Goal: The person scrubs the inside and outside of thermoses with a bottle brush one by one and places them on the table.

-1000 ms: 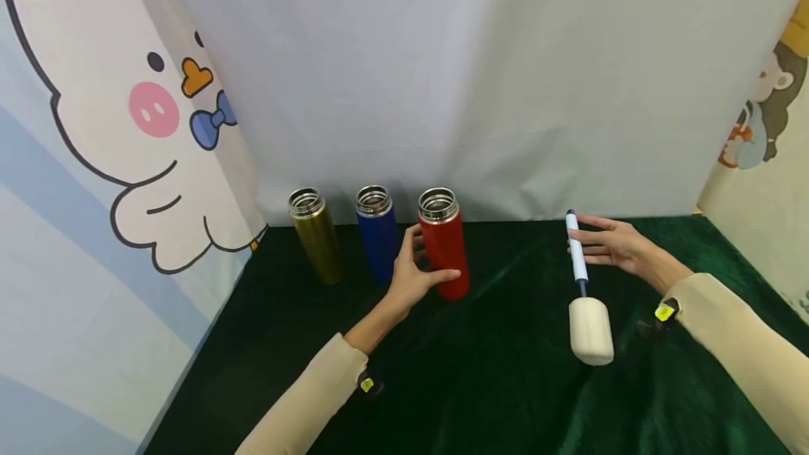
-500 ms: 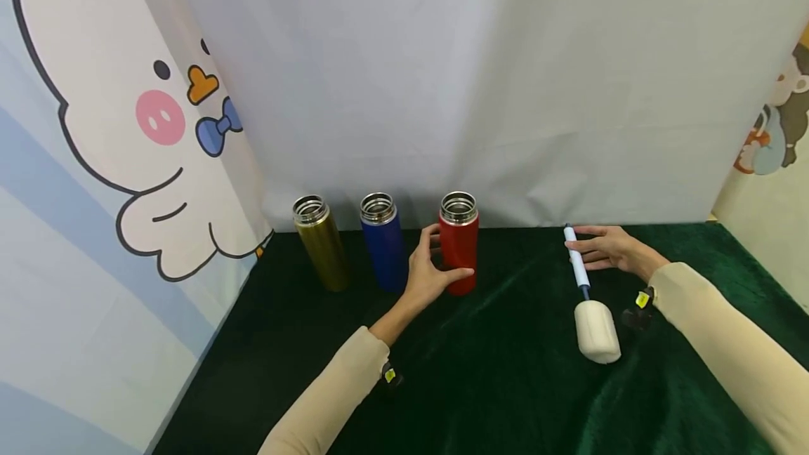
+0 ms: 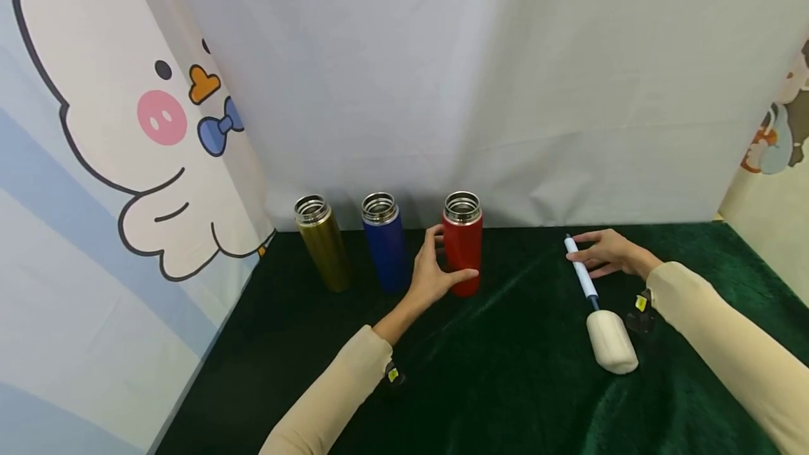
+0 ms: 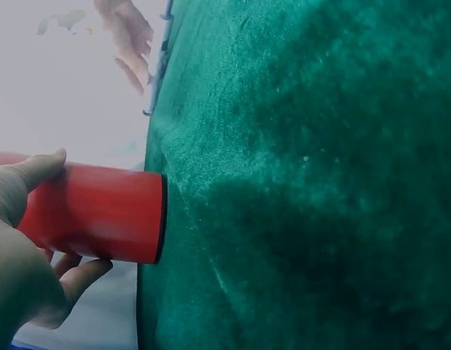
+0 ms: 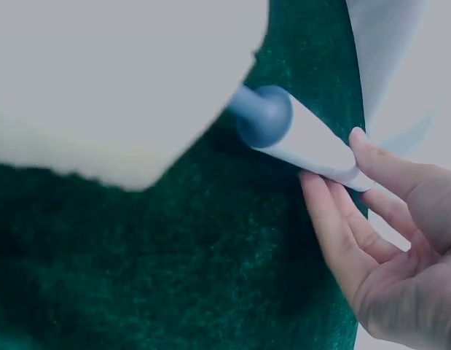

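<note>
My left hand (image 3: 431,278) grips a red bottle (image 3: 464,241) from its left side, thumb across the front and fingers behind. The bottle stands upright and lidless, its steel mouth up; in the left wrist view its base is right at the green cloth. Off to the right, my right hand (image 3: 612,253) pinches the white handle (image 3: 584,278) of a sponge bottle brush (image 3: 612,343) near its far end. The brush's cream sponge head points toward me, over the cloth. The right wrist view shows thumb and fingertips on the handle (image 5: 312,142), with the sponge (image 5: 116,80) large and close.
A blue bottle (image 3: 385,251) and a gold bottle (image 3: 325,251), both without lids, stand in a row left of the red one. Dark green cloth (image 3: 499,371) covers the table. A pale curtain (image 3: 404,76) hangs behind, and a cartoon-printed wall (image 3: 95,230) borders the left.
The red bottle has shifted right in my left hand, widening its gap from the blue one. The brush has tilted, its sponge swinging right. The view has also shifted slightly.
</note>
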`<action>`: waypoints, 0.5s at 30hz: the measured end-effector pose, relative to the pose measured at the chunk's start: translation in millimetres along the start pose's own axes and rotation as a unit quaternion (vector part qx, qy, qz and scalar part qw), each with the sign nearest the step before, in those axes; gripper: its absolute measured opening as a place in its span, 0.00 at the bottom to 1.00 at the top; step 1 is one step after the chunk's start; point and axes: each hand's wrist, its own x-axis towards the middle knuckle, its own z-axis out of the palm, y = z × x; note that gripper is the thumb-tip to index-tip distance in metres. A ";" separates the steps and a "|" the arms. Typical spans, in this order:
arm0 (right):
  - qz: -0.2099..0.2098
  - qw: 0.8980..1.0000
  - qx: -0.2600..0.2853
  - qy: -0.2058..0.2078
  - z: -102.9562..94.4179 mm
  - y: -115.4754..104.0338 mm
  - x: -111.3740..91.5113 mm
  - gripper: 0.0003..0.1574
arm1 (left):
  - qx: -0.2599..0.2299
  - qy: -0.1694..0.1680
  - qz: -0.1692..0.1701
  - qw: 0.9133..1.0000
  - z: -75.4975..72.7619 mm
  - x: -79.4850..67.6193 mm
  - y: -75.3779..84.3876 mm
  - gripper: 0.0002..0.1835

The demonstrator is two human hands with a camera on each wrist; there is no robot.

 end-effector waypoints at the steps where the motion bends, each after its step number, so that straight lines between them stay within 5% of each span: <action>1: -0.001 1.000 -0.011 0.005 0.4 -0.8 -0.6 0.50 | 0.001 -0.002 -0.001 1.000 -0.1 0.6 0.4 0.48; 9: -0.010 0.997 -0.070 0.017 -5.2 -6.6 -9.5 0.49 | 0.015 -0.034 -0.051 0.998 -17.7 -11.0 -2.1 0.47; 15: -0.037 0.992 -0.123 0.012 -22.0 -7.2 -33.2 0.50 | 0.023 -0.081 -0.085 0.993 -64.4 -42.9 1.0 0.40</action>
